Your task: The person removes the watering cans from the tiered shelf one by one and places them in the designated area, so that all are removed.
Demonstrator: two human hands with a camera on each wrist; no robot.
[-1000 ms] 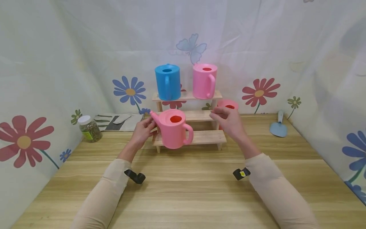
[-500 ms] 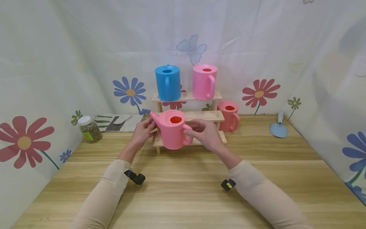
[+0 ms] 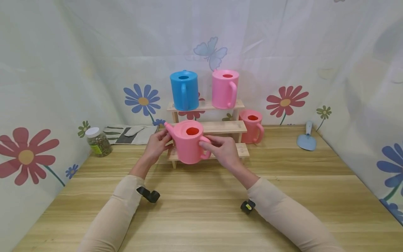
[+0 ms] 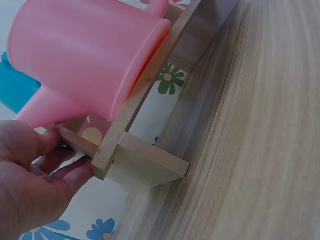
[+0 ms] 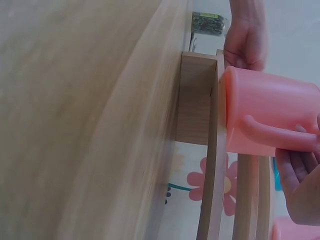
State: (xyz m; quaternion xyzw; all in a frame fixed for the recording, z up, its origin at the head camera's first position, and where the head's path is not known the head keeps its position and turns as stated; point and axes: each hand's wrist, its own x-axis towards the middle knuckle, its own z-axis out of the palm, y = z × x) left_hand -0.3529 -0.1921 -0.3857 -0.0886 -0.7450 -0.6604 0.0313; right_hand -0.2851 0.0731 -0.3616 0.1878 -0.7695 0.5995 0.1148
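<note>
1. The pink watering can (image 3: 188, 141) stands on the lowest step of the wooden shelf (image 3: 220, 126), at the counter's (image 3: 201, 210) 12 o'clock.
2. Left hand (image 3: 156, 145), at the can's 9 o'clock: fingers curled, touching below the spout.
3. Right hand (image 3: 224, 151), at 3 o'clock: fingers pinch the handle.

I see my two forearms in long, close-fitting beige sleeves reaching to the wrists. My left hand (image 3: 156, 144) and right hand (image 3: 223, 149) are bare, no gloves or rings visible. Under each wrist sits a small black camera mount; the right one carries a yellow mark.
</note>
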